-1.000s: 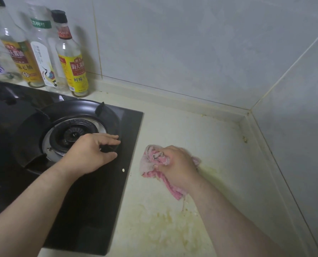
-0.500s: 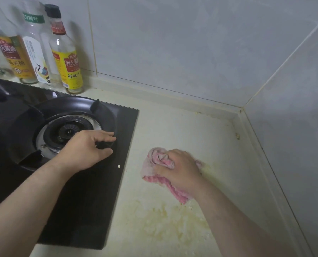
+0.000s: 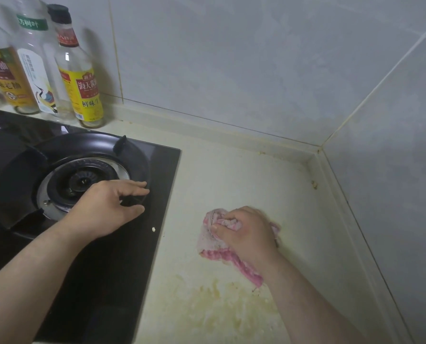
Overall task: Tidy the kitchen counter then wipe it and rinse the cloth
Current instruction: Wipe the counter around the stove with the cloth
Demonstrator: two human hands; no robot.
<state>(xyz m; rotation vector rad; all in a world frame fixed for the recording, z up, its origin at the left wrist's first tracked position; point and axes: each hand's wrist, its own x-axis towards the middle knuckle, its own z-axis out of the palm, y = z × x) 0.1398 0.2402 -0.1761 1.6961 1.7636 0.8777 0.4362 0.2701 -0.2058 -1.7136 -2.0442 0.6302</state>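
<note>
Far left, rear: three bottles (image 3: 58,70) stand in a row against the wall tiles, behind the black hob (image 3: 132,269). The left hand (image 3: 107,207) rests on the rim of the burner ring (image 3: 137,167), fingers nearly straight, thumb spread below them; no grasp of anything is evident. One pale crumb (image 3: 153,229) lies on the hob glass near its right edge. Right of the hob, on the cream counter (image 3: 231,175), the pink cloth (image 3: 214,242) is bunched and pressed flat to the surface under the right hand (image 3: 246,234), whose fingers are curled tightly into the folds. Cloth shows beyond the fingers on the left, as a darker pink strip below the palm toward the wrist, and as a small flap at the right. Assessment: the cloth is light, soft and limp. It will give no stiffness of its own, so it is best held as a wad, gathered at the centre under the palm. A yellowish stain (image 3: 227,311) lies on the counter just nearer the person than the cloth and appears not yet cleared. Wiping judged to be in progress; rinsing outstanding.
</note>
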